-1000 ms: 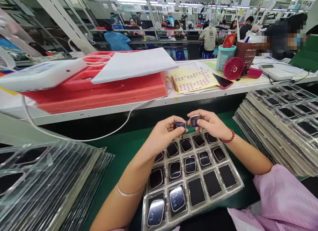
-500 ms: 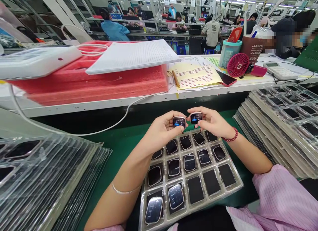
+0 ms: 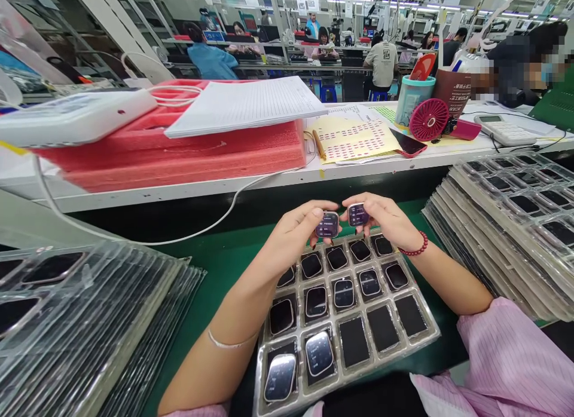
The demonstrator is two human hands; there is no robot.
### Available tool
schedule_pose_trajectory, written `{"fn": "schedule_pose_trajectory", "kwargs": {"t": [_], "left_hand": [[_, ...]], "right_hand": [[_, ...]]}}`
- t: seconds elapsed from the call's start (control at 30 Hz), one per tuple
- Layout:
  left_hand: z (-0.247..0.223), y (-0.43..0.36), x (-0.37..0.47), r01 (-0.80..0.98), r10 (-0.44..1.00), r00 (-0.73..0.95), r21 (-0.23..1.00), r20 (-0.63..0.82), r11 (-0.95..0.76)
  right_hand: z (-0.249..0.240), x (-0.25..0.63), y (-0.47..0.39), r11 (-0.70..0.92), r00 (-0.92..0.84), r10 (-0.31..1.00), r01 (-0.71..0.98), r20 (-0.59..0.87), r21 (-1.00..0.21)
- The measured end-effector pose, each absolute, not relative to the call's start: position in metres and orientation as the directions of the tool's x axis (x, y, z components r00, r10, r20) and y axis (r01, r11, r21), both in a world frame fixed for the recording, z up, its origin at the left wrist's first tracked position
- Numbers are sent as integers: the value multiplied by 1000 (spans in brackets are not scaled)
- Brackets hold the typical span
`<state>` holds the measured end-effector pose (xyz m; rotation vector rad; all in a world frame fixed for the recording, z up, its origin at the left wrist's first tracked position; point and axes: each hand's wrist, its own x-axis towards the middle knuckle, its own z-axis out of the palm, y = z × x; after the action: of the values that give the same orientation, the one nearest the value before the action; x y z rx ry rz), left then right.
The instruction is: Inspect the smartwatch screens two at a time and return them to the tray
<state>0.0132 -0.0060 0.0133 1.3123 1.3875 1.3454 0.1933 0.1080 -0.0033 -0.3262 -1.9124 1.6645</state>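
My left hand [image 3: 301, 229] is closed around a smartwatch [image 3: 327, 225] without a strap, its thumb at the screen's upper left. A second smartwatch [image 3: 358, 214] is in my right hand [image 3: 381, 217], with the thumb over its upper right. Both screens are lit with a list of small icons and text too small to read. Just below my hands lies a clear plastic tray [image 3: 338, 378] with square pockets. Several more watches [image 3: 344, 293] sit in it, most with dark screens; two in the front row reflect light or show text. Three front pockets hold only black pads.
Stacked trays stand at the left [image 3: 134, 309] and at the right [image 3: 493, 255]. Across the back, a white shelf [image 3: 251, 183] carries red foam [image 3: 215, 157], a white device [image 3: 81, 115], papers, a pink fan [image 3: 429, 119], a cup and a phone. A white cable [image 3: 197, 232] hangs down in front.
Both watch screens have switched from a page with blue buttons to a list page. My left thumb has moved from the screen's lower right to its upper left; my right thumb has shifted upward.
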Motion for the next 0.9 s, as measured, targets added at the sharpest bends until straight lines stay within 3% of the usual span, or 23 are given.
{"fn": "schedule_pose_trajectory", "kwargs": {"t": [0.6, 0.9], "left_hand": [[15, -6, 13, 200, 989, -98, 976, 113, -92], [16, -4, 17, 144, 986, -107, 983, 129, -113]], "right_hand": [[-4, 192, 108, 167, -820, 509, -205, 263, -964], [-6, 190, 105, 206, -816, 505, -204, 282, -957]]}}
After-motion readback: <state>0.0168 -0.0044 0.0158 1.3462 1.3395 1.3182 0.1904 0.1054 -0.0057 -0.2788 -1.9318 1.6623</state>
